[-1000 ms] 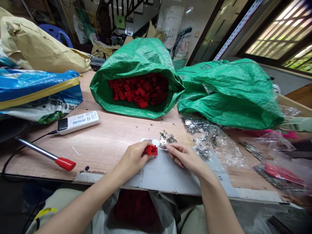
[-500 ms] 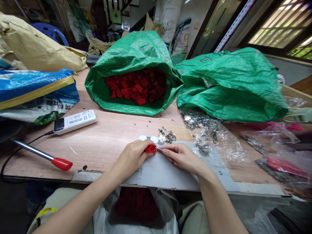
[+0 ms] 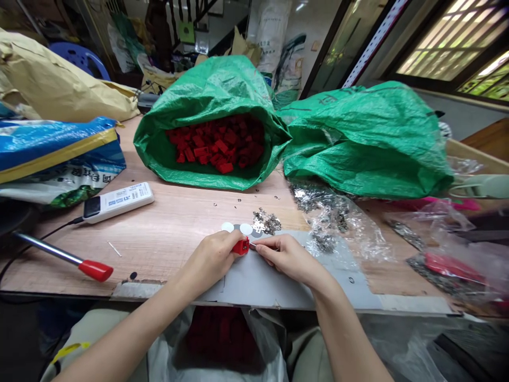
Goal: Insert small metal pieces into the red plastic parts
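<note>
My left hand is closed around a small red plastic block whose open end faces right. From the other side my right hand pinches a thin metal piece, its tip at the block's open end. How far the tip reaches inside is too small to tell. Both hands are over a grey mat at the table's front edge. Just beyond them lies a pile of small metal parts.
A green sack full of red blocks opens toward me. Another green sack lies at right, by clear bags of metal parts. At left are a white power bank and a red-tipped lever. A lap bag holds red pieces.
The whole view has shifted slightly, so everything appears a little further left. Both hands keep their grips, and the metal tip stays at the red block's open end.
</note>
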`<state>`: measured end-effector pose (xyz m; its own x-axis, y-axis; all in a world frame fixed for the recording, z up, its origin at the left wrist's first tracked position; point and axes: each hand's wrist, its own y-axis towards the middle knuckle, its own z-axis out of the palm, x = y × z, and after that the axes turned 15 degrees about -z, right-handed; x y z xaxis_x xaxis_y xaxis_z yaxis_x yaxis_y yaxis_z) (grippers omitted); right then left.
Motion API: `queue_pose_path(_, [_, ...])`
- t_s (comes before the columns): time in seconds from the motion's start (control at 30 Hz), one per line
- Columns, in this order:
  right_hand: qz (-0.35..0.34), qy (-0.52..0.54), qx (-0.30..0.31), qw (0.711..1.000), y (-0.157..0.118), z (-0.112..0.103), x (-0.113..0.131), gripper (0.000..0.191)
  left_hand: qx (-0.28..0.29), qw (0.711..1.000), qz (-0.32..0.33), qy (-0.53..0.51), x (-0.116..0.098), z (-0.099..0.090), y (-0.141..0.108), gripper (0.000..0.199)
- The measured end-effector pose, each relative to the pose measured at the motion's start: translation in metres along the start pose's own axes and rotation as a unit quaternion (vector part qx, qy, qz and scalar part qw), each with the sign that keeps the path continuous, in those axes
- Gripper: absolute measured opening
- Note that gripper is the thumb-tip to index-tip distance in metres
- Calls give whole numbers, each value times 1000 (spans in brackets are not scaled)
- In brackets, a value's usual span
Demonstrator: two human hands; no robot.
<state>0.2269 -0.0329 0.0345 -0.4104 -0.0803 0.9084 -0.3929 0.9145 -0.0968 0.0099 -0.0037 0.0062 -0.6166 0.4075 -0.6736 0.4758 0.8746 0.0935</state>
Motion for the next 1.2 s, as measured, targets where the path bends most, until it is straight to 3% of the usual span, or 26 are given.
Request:
queue_pose_path(0.13, [16, 58, 13, 998, -1, -2, -1, 39, -10, 1000, -4, -29, 3, 2, -2, 19])
queue_pose_path(0.43, [41, 65, -4, 997, -1, -3, 3, 41, -14, 1000, -4, -27, 2, 2, -2, 17])
queue_pose_path(0.73, [-54, -121, -52, 990, -1, 8, 7, 29, -7, 999, 32, 17, 0, -1, 0, 18])
queue_pose_path(0.93, [6, 28, -11, 1000, -4, 1, 0, 39, -14, 1000, 15, -16, 2, -1, 0, 20])
queue_pose_path(1.2, [-6, 2, -39, 999, -1, 6, -3, 36, -6, 1000, 3, -20, 3, 1, -1, 24])
